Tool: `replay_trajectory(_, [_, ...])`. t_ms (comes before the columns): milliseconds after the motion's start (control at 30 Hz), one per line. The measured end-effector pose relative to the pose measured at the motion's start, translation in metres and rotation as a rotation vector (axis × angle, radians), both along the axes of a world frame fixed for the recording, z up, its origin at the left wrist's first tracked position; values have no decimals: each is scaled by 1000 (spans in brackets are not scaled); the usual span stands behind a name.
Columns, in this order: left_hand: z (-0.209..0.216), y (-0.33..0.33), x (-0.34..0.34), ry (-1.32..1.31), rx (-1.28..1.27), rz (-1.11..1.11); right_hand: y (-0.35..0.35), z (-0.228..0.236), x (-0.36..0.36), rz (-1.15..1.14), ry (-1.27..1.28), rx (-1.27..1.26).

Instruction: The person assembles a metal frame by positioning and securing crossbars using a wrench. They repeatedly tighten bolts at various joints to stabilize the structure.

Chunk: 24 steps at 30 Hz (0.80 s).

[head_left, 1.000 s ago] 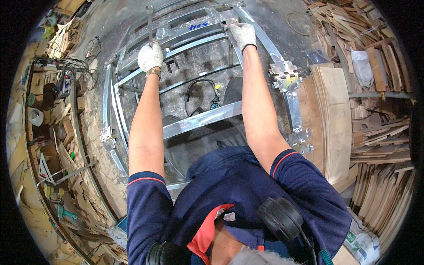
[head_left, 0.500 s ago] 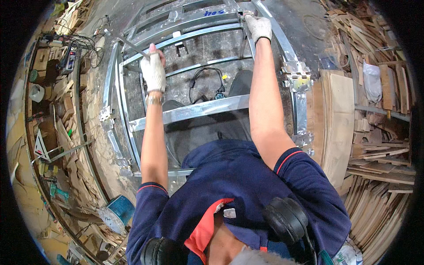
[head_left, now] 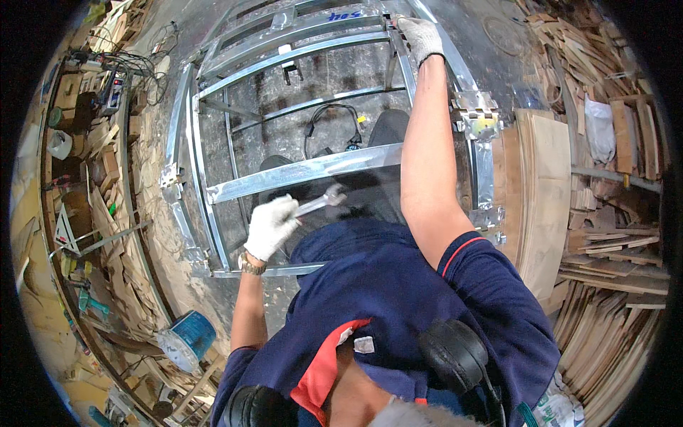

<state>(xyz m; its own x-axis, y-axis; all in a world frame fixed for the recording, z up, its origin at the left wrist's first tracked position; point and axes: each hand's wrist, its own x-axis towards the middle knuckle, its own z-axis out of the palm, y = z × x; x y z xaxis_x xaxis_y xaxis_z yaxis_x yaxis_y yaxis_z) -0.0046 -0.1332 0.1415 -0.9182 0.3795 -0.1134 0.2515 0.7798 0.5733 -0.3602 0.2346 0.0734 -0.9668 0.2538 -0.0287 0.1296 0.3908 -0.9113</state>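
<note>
Wrench (head_left: 317, 203) in my left grip (head_left: 271, 226): on the head view I see the gloved fingers closed around its handle, with the wrench's head pointing out to the right. It is held in the air just on the near side of the metal frame's (head_left: 306, 173) broad near crossbar, in front of the navy shirt (head_left: 356, 285). A watch (head_left: 252, 265) circles the wrist behind that glove.

My right grip (head_left: 421, 39), gloved as well, is up at the far right corner of the frame, fingers against the metal. I cannot tell how far they are closed, or whether they have hold of anything small there.

Metal hinge plates (head_left: 478, 115) sit along the frame's right side, and a blue mark (head_left: 345, 16) shows on a far bar. Within the frame's outline, I have a black cable (head_left: 309, 135) lying looped on the grey floor (head_left: 341, 71). Over to the right are pale boards (head_left: 544, 206); over to the left, a blue container (head_left: 196, 334) lies near wood scraps.
</note>
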Motion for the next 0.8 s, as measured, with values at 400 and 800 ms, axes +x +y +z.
replay_trajectory(400, [-71,-6,-23,-153,-316,27,4,2,-5,-69,-46,-105])
replay_trajectory(800, [-229,-38,-41,-187,-267,-115,3,8,-8,-83,59,-58])
